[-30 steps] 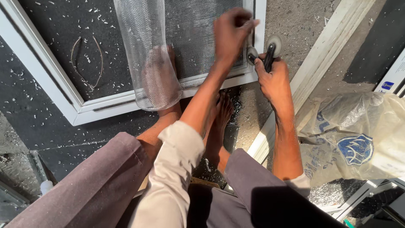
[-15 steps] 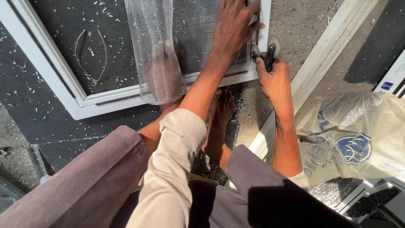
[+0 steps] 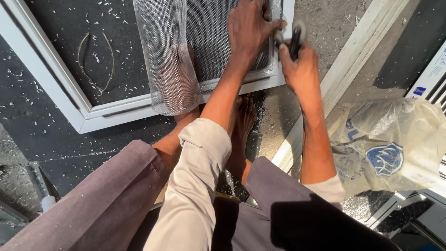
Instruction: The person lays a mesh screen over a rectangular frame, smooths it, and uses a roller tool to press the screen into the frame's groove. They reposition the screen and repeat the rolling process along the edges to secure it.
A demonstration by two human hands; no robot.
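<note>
One white frame (image 3: pixel 83 111) lies on the floor, one mesh roll (image 3: pixel 169 60) across it, one bent wire (image 3: pixel 95 60) inside at left. The left hand (image 3: pixel 251 25) presses flat, fingers together, on the mesh. The right hand (image 3: pixel 301 65) grips one roller tool (image 3: pixel 295 35) at the frame's edge. One clear bag (image 3: pixel 390 144) with a blue emblem lies at right.

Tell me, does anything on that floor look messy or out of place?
Yes. Pale shavings are scattered all over the dark floor around the white frame. The mesh curls up in a loose roll instead of lying flat. A crumpled plastic bag lies at the right.
</note>
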